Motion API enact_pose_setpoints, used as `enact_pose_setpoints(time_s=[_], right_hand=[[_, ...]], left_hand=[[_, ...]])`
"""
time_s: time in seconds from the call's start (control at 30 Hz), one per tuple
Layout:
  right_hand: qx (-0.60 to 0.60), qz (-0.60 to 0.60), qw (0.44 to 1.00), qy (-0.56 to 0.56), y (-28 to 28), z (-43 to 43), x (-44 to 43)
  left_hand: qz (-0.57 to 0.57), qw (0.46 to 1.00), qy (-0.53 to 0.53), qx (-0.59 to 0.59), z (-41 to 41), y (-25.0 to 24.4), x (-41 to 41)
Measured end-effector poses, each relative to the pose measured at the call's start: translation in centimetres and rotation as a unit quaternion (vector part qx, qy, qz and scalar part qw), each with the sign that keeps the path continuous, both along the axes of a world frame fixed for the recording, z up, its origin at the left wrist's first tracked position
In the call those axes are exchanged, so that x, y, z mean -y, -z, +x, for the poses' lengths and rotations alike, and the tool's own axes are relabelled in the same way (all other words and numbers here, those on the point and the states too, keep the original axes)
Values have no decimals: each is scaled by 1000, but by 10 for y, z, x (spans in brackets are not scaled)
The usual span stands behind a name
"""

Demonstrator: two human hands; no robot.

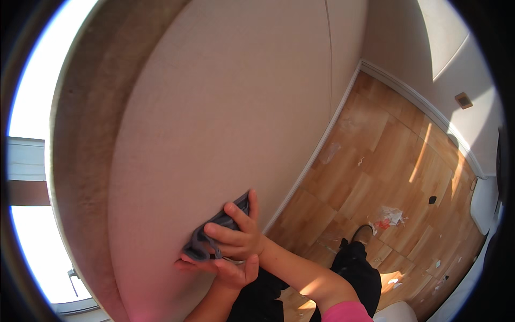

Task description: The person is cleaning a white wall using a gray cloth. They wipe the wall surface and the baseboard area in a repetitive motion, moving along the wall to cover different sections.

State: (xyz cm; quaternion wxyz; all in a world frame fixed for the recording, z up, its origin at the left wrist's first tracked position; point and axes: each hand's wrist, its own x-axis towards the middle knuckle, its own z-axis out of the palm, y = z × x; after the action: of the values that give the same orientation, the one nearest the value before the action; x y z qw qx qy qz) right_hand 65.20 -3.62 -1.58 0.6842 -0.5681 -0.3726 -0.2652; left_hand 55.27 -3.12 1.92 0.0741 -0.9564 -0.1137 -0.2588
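Note:
A dark grey folded cloth [198, 242] is between my two hands, in front of a pale wall [225, 120]. My right hand [241, 235] lies over the cloth with its fingers spread across it; one finger runs along its upper edge. Below, my left hand [235, 273] is turned palm up, its fingertips showing under the cloth's lower end. The folds hide part of both hands' grip. Whether the cloth touches the wall cannot be told from this angle.
A brown sill [86, 120] borders a bright window on the left. White skirting [322, 141] edges the wood-look floor [362, 161]. Plastic and paper scraps [390, 217] lie near my shoe [363, 234]. A wall socket [463, 100] is at right.

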Motion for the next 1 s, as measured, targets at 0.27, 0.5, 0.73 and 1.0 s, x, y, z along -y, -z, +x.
enact_pose_setpoints(time_s=[0.27, 0.5, 0.73, 1.0], right_hand=[[-72, 24, 997, 32, 16, 91, -4], [-34, 46, 998, 5, 47, 22, -6], [22, 48, 999, -12, 87, 23, -8], [33, 3, 999, 37, 94, 73, -1]], left_hand=[[72, 993, -76, -49, 17, 6, 6], [-12, 995, 31, 99, 10, 51, -11], [126, 987, -102, -5, 8, 52, 3], [135, 982, -115, 56, 7, 92, 3]])
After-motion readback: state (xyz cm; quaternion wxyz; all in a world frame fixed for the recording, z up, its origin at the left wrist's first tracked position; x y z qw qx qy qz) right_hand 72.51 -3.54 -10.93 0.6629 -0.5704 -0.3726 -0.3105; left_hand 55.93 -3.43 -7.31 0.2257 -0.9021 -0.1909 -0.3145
